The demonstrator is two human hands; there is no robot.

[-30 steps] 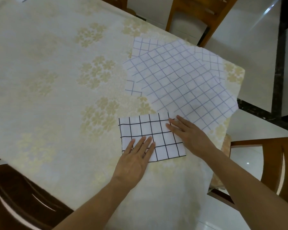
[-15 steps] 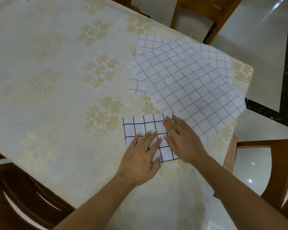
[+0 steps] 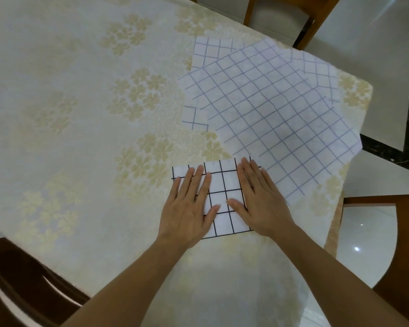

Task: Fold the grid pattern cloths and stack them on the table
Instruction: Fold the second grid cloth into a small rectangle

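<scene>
Fig.: L hand (image 3: 187,208) & R hand (image 3: 261,201), fingers flat and slightly spread, have slid together on folded cloth (image 3: 222,199); crease pressed, ready to stack; pile (image 3: 269,109) unfolded.

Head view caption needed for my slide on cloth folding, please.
Both hands, left hand and right hand, press flat on a folded black-grid cloth beside unfolded grid cloths.

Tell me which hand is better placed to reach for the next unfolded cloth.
Probably the right hand. It lies flat on the folded cloth beside the unfolded cloths; the left hand is on the far side.
</scene>
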